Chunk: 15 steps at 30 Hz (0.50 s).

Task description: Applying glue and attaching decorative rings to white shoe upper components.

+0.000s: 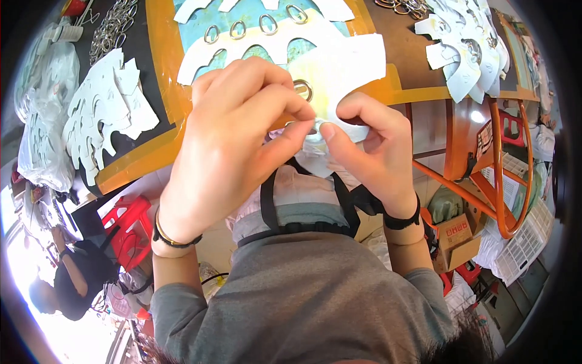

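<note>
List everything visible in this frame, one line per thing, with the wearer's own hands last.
white cut-out piece: one, white, pinched by both hands over the table edge
metal rings: four in a row, silver, on the white sheet ahead
stack of cut-outs: one pile, white, table left
second stack: one pile, white, table right
stool: one, red, lower left
cardboard box: one, brown, lower right
left hand: fingers on the piece
right hand: fingers on the piece

Left hand (233, 139) and right hand (373, 148) pinch a white cut piece (345, 70) with a metal ring (303, 90).
</note>
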### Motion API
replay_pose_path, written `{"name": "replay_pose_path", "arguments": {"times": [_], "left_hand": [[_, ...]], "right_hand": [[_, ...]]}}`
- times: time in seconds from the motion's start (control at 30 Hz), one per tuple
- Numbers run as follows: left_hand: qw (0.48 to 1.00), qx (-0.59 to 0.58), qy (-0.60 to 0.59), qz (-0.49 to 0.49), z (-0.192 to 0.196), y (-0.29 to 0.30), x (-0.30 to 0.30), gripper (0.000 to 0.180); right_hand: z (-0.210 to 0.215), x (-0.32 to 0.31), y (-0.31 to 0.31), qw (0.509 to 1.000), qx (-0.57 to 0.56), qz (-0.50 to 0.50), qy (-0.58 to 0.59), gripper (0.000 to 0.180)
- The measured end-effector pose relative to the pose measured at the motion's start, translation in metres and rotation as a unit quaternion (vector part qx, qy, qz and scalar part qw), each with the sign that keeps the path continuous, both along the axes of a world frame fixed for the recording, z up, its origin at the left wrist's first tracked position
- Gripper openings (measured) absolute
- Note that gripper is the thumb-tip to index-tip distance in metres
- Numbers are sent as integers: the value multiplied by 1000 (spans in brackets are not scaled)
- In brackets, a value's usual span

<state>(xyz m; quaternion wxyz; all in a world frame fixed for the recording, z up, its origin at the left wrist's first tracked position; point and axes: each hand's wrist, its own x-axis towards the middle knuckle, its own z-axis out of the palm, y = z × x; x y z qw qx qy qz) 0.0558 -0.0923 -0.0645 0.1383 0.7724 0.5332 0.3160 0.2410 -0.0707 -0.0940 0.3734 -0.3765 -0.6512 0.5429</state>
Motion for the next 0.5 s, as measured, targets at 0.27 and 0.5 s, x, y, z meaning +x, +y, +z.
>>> {"name": "replay_pose_path", "arguments": {"times": [0.27, 0.5], "left_hand": [[997, -41, 36, -54, 8, 6, 4, 21], [1000, -20, -12, 15, 3, -4, 9, 20]], "right_hand": [[-1, -1, -1, 1000, 11, 7, -3, 10], [2, -8, -6, 997, -50, -14, 55, 8]]}}
